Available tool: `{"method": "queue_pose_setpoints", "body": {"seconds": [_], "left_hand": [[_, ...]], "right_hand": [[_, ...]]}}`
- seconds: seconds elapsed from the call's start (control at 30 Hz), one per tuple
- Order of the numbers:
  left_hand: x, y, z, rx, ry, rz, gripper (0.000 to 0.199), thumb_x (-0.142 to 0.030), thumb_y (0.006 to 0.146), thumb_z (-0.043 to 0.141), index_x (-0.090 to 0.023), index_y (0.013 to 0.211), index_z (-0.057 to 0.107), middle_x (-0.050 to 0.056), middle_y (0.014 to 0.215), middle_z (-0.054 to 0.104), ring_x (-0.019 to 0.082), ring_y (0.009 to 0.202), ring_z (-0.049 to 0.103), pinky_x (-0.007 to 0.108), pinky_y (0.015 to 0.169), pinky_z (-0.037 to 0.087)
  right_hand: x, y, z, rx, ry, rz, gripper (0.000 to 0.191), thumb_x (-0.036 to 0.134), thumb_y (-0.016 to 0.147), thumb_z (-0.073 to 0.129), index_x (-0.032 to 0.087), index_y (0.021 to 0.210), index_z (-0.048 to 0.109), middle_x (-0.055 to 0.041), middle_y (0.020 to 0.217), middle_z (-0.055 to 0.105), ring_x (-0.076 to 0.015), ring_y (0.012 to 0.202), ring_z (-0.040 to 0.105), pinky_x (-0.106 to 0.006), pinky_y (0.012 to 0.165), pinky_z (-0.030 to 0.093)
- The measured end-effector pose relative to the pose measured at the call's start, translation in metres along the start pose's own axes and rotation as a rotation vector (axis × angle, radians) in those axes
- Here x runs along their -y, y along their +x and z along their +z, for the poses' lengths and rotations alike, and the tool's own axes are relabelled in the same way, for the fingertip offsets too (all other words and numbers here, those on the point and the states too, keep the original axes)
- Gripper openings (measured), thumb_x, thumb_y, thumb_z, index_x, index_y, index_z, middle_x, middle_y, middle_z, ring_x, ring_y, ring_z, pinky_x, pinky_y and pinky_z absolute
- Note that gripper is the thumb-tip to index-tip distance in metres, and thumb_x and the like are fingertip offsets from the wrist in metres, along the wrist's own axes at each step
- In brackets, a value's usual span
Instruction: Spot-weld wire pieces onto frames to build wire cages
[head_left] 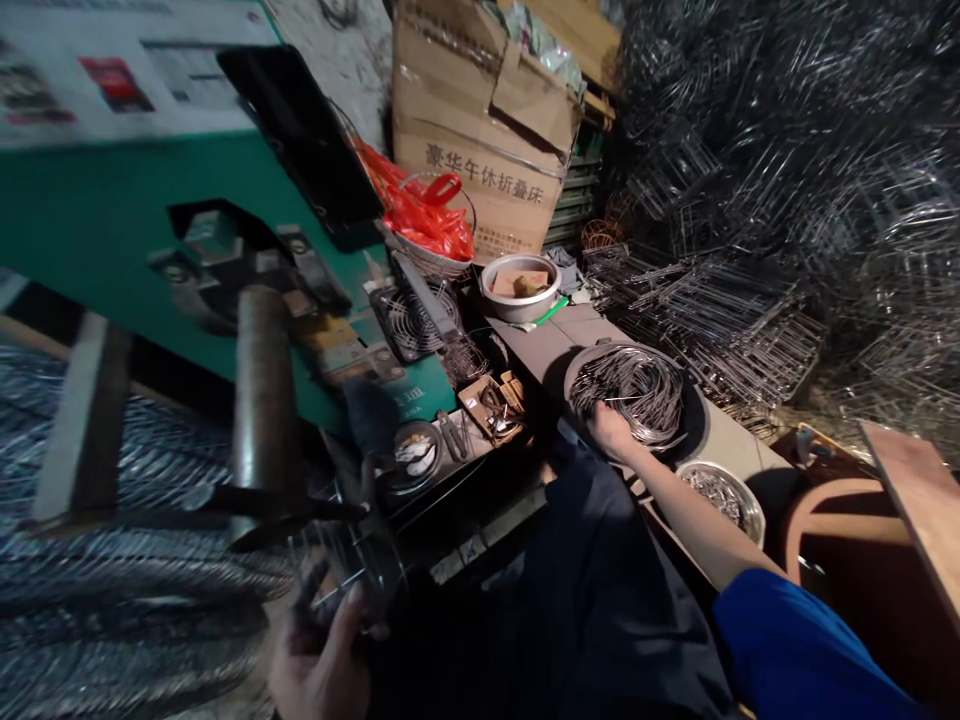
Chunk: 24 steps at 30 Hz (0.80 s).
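My left hand (322, 650) is at the lower left, below the machine's metal post. Its thumb and fingers are closed around a small wire frame (341, 585), which is dark and partly blurred. On the right, my right hand (613, 432) reaches to the near left rim of a round basin (697, 425). The basin is heaped with thin bent metal wires (649, 395). My right fingers are pinched together, with a bright wire at their tips. The fingertips are partly lost among the wires.
A green machine (187, 170) with a thick metal post (262, 400) fills the left. Beyond the basin are wire racks (742, 310) in high piles. A bowl of small metal parts (720, 495), a brown tub (814, 500), a white bowl (517, 300) and a cardboard box (480, 130) stand around.
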<state>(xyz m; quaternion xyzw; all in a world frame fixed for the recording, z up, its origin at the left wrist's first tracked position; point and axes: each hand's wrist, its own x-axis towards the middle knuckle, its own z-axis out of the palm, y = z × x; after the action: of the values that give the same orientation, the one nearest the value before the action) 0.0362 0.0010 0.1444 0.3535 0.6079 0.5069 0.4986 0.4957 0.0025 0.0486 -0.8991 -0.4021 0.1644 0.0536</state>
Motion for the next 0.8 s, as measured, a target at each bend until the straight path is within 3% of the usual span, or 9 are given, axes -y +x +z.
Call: {"method": "queue_pose_setpoints", "body": {"seconds": [0.17, 0.27, 0.33, 0.4, 0.47, 0.63, 0.8], "left_hand": [[-0.002, -0.012, -0.007, -0.002, -0.028, -0.040, 0.087, -0.038, 0.056, 0.088, -0.023, 0.135, 0.056, -0.005, 0.069, 0.061, 0.010, 0.051, 0.054, 0.017, 0.042, 0.047], [0.000, -0.018, -0.008, -0.015, 0.007, -0.038, 0.087, -0.041, 0.057, 0.088, -0.024, 0.136, 0.056, -0.005, 0.071, 0.063, 0.009, 0.050, 0.055, 0.017, 0.043, 0.049], [0.003, -0.022, -0.008, -0.006, 0.017, -0.016, 0.085, -0.041, 0.058, 0.087, -0.024, 0.135, 0.056, -0.005, 0.070, 0.063, 0.009, 0.049, 0.055, 0.017, 0.044, 0.048], [0.006, -0.026, -0.008, 0.024, 0.015, 0.008, 0.081, -0.041, 0.060, 0.087, -0.022, 0.133, 0.058, -0.005, 0.070, 0.063, 0.008, 0.048, 0.054, 0.016, 0.044, 0.048], [0.009, -0.029, -0.009, 0.047, 0.022, 0.014, 0.079, -0.040, 0.060, 0.087, -0.021, 0.131, 0.058, -0.005, 0.069, 0.063, 0.008, 0.048, 0.054, 0.017, 0.044, 0.048], [0.013, -0.043, -0.007, 0.042, -0.029, 0.014, 0.079, -0.039, 0.064, 0.086, -0.021, 0.134, 0.054, -0.005, 0.070, 0.062, 0.009, 0.047, 0.054, 0.018, 0.043, 0.048], [0.015, -0.052, 0.000, 0.115, -0.091, 0.055, 0.072, -0.038, 0.076, 0.079, -0.017, 0.137, 0.046, -0.008, 0.062, 0.056, 0.007, 0.042, 0.051, 0.018, 0.042, 0.045]], "right_hand": [[0.024, -0.016, -0.039, -0.294, 0.350, -0.079, 0.033, 0.035, 0.101, 0.034, 0.014, 0.120, 0.049, -0.0124, 0.106, 0.064, -0.0204, 0.094, 0.061, -0.028, 0.083, 0.047], [0.050, -0.034, -0.062, -0.455, 0.863, -0.277, 0.043, 0.051, 0.091, 0.055, 0.017, 0.118, 0.050, -0.0064, 0.096, 0.061, -0.0189, 0.085, 0.056, -0.029, 0.079, 0.047], [0.075, -0.044, -0.073, -0.328, 1.118, -0.428, 0.051, 0.055, 0.079, 0.070, 0.018, 0.111, 0.055, -0.0022, 0.086, 0.059, -0.0175, 0.078, 0.053, -0.029, 0.075, 0.045], [0.104, -0.050, -0.078, -0.062, 1.152, -0.528, 0.051, 0.061, 0.076, 0.070, 0.017, 0.100, 0.062, -0.0012, 0.082, 0.059, -0.0167, 0.075, 0.052, -0.028, 0.072, 0.043], [0.129, -0.056, -0.077, 0.113, 1.146, -0.589, 0.052, 0.066, 0.078, 0.065, 0.015, 0.089, 0.066, -0.0011, 0.078, 0.059, -0.0162, 0.073, 0.051, -0.027, 0.070, 0.041], [0.159, -0.081, -0.054, 0.178, 1.155, -0.625, 0.055, 0.068, 0.080, 0.063, 0.017, 0.062, 0.055, 0.0029, 0.061, 0.045, -0.0127, 0.062, 0.040, -0.026, 0.062, 0.031], [0.169, -0.110, -0.039, 0.259, 1.086, -0.713, 0.054, 0.060, 0.077, 0.070, 0.018, 0.055, 0.044, 0.0045, 0.058, 0.036, -0.0114, 0.060, 0.033, -0.027, 0.061, 0.027]]}}
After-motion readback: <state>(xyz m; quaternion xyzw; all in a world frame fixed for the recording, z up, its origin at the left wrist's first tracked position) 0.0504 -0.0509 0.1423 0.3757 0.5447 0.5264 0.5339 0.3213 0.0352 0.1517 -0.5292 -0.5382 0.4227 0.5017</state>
